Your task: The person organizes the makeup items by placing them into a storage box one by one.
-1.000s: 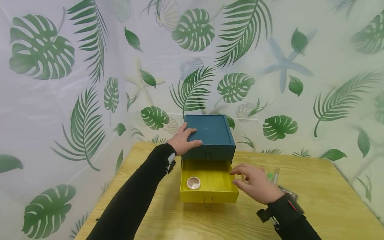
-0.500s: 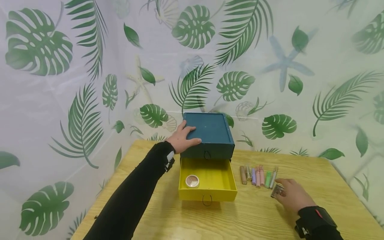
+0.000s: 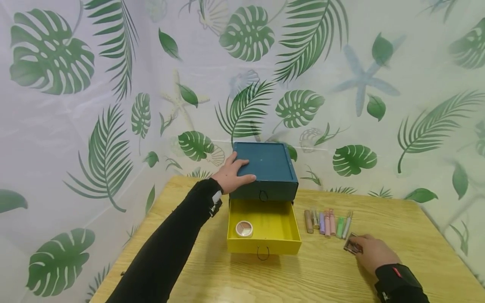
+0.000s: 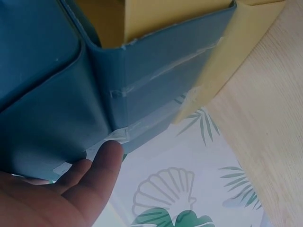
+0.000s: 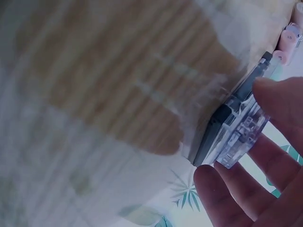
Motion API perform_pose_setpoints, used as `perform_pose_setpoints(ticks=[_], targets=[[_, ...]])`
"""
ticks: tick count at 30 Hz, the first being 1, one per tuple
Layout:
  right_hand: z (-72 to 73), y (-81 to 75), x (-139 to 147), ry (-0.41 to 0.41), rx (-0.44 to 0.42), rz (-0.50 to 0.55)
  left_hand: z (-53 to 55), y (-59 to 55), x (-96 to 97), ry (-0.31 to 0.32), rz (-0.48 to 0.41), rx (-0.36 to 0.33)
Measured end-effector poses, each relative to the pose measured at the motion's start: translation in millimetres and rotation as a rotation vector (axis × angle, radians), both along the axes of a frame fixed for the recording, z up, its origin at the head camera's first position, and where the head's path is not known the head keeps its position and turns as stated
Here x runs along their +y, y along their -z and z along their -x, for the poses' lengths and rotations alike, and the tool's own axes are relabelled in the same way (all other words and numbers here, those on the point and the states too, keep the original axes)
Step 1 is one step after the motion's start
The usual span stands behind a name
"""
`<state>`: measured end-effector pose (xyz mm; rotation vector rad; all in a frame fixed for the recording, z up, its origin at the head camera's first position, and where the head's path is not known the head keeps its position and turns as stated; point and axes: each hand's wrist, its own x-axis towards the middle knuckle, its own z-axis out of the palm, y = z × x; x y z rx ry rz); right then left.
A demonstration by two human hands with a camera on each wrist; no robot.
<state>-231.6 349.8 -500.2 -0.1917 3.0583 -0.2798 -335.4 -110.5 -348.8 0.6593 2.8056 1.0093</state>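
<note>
My left hand [image 3: 232, 176] rests on the left side of the blue drawer box [image 3: 265, 162], fingers spread and thumb near its front edge. In the left wrist view, fingertips [image 4: 110, 150] touch the box's blue wall [image 4: 156, 71]. Below the blue top, a yellow drawer [image 3: 274, 247] is pulled out, with a round three-shade makeup compact [image 3: 244, 229] in its left front part. On the table at the right, my right hand [image 3: 377, 254] pinches a small clear-and-dark makeup palette [image 3: 352, 244]. Thumb and fingers hold the palette [image 5: 236, 125] from opposite sides in the right wrist view.
Several makeup tubes, among them a brown tube [image 3: 308, 221], a purple tube [image 3: 322, 223] and a green tube [image 3: 340, 227], lie in a row right of the drawer. Behind the wooden table [image 3: 303, 277] hangs a leaf-patterned curtain [image 3: 303, 63].
My right hand has moved right, from beside the drawer to the palette, and now pinches it. The left hand stays on the blue box.
</note>
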Motion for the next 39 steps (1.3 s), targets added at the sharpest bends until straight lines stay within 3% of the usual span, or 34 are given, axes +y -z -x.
perform_pose_setpoints(ticks=[7, 13, 18, 23, 29, 39], targets=[[2.7, -2.6, 0, -0.004, -0.022, -0.043, -1.5, -1.1, 0.2, -0.002, -0.002, 0.006], [-3.0, -15.0, -9, 0.038, -0.060, 0.056, -1.3, -0.9, 0.7, 0.008, -0.005, 0.007], [-12.7, -35.2, -27, 0.022, -0.042, 0.143, -1.6, -0.5, 1.1, 0.005, -0.005, -0.003], [-20.9, -62.0, -50, -0.036, 0.021, 0.205, -1.8, 0.2, 1.7, -0.005, -0.005, -0.002], [-27.3, -90.0, -80, -0.119, 0.108, 0.199, -3.1, 1.0, 1.7, -0.016, -0.021, 0.002], [-34.2, -114.8, -129, -0.307, 0.203, 0.280, 0.7, 2.5, 1.9, -0.004, -0.025, -0.001]])
